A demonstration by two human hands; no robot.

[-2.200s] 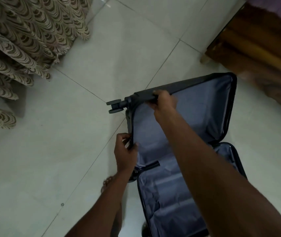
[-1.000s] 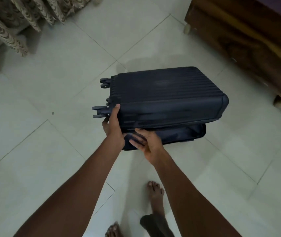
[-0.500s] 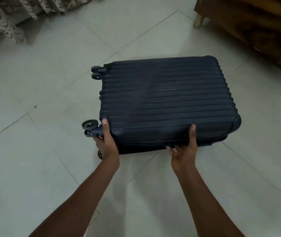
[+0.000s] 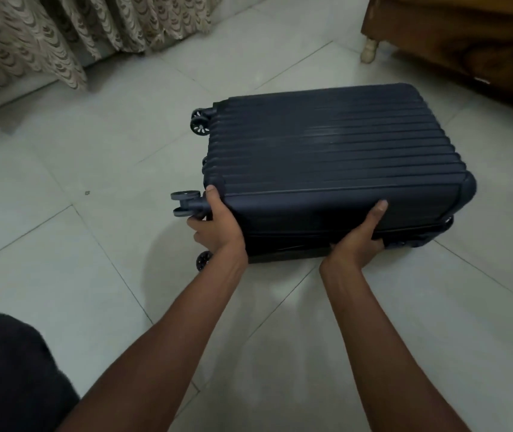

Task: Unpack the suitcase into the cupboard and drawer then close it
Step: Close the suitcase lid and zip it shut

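A dark blue ribbed hard-shell suitcase (image 4: 333, 151) lies flat on the tiled floor with its lid folded down over the lower half. A narrow gap still shows along the near seam. My left hand (image 4: 216, 226) grips the near left corner beside a wheel (image 4: 186, 202), thumb on the lid. My right hand (image 4: 359, 238) holds the near edge further right, thumb up against the lid's side and fingers under the seam. The inside of the case is hidden.
A patterned curtain (image 4: 46, 35) hangs at the back left. A wooden piece of furniture (image 4: 467, 42) with a pale foot (image 4: 370, 51) stands at the back right, close to the suitcase. My dark-clothed knee (image 4: 9, 369) fills the lower left corner.
The lid, held upright 2.2 s ago, has been swung down onto the lower half. Both hands have shifted to the near edge, the right hand moving further right along the seam.
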